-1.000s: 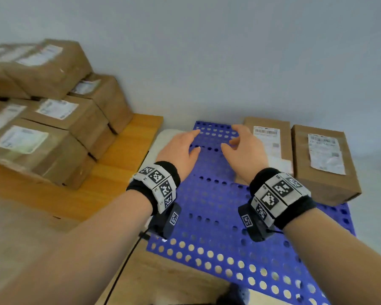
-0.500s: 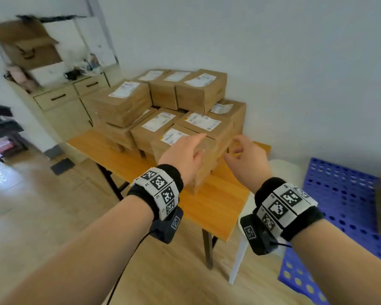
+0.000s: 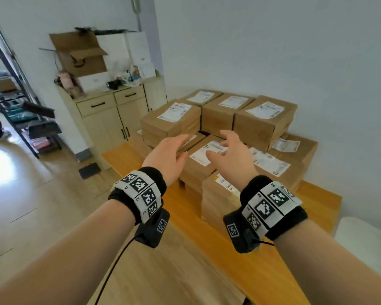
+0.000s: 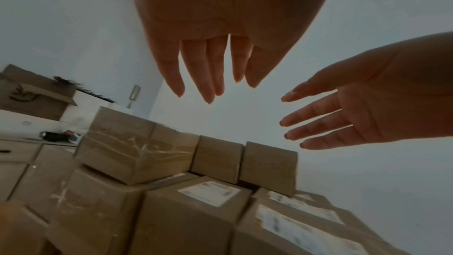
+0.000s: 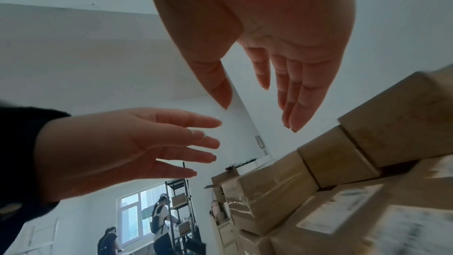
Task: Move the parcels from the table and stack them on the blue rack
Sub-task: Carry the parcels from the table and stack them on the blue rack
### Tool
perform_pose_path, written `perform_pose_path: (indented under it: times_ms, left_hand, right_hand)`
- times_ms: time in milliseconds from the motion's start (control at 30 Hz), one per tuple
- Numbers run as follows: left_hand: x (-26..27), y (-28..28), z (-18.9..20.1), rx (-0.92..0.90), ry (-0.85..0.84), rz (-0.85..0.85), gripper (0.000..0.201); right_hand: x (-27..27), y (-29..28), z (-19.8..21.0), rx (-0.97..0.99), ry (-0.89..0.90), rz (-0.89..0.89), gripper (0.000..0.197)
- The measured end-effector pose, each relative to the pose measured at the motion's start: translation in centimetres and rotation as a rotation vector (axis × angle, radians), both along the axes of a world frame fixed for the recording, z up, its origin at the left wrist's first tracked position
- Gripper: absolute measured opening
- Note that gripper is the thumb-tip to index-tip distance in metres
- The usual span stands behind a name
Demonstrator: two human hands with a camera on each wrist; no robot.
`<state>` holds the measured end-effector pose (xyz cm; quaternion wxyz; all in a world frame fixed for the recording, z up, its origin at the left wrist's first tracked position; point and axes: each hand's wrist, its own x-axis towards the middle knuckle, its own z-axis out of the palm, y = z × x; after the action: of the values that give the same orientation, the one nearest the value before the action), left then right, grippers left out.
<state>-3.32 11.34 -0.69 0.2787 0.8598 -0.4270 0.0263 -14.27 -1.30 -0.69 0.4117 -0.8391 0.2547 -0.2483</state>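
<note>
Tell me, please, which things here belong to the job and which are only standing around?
Job:
parcels, stacked
table under them
left hand, open, holding nothing
right hand, open, holding nothing

Standing around:
cabinet
open carton on the cabinet
shelf at left

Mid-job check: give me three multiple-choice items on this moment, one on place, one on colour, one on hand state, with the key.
1. Where do the parcels sit?
A. on the wooden table
B. on the floor
C. on a chair

2. What colour are the parcel labels?
A. red
B. white
C. green

3. How are the left hand and right hand?
A. both gripping one parcel
B. both fists
C. both open, holding nothing

Key: 1 A, the stack rests on the tabletop; 2 B, white labels show on the tops; 3 C, the wrist views show spread, empty fingers.
</note>
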Motion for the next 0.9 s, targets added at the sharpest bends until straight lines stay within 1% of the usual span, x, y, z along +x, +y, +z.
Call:
perform_pose_path:
  times_ms: [167, 233, 333, 400, 500, 600, 667, 767, 833, 900]
  left_hand:
    - [8.0, -0.5, -0.1, 0.040, -0.023, 0.128, 0.048]
    - [10.9, -0.6, -0.6, 0.059, -0.002, 0.177, 0.055]
    - [14.7, -0.9, -1.1, 0.096, 0.059, 0.204, 0.074]
    - [17.5, -1.5, -1.4, 0.126, 0.070, 0.178, 0.090]
    - [21.8, -2.2, -2.3, 0.177, 0.060, 0.109, 0.112]
    - [26.1, -2.5, -3.2, 0.215, 0.115, -0.001, 0.125]
    - [28.3, -2.9, -3.6, 0.172, 0.167, -0.119, 0.123]
    - [29.7, -3.1, -3.9, 0.124, 0.232, -0.237, 0.104]
    - [29.7, -2.9, -4.0, 0.112, 0.234, -0.305, 0.100]
    - [29.4, -2.4, -3.8, 0.063, 0.189, -0.352, 0.100]
  right_hand:
    - [8.8, -1.1, -0.1, 0.028, 0.023, 0.129, 0.073]
    - [11.8, -1.3, -0.6, 0.029, 0.021, 0.156, 0.078]
    - [15.4, -1.4, -1.7, 0.049, 0.024, 0.165, 0.086]
    - [17.6, -1.4, -2.4, 0.055, 0.046, 0.148, 0.097]
    - [20.6, -1.2, -3.3, 0.056, 0.097, 0.056, 0.098]
    - [22.9, -0.2, -4.1, 0.068, 0.127, -0.061, 0.099]
    - [24.3, 1.1, -4.6, 0.098, 0.142, -0.111, 0.098]
    - [25.5, 2.7, -5.0, 0.116, 0.132, -0.213, 0.097]
    - [25.6, 3.6, -5.1, 0.104, 0.098, -0.312, 0.091]
    - [25.3, 4.4, -5.0, 0.080, 0.071, -0.383, 0.087]
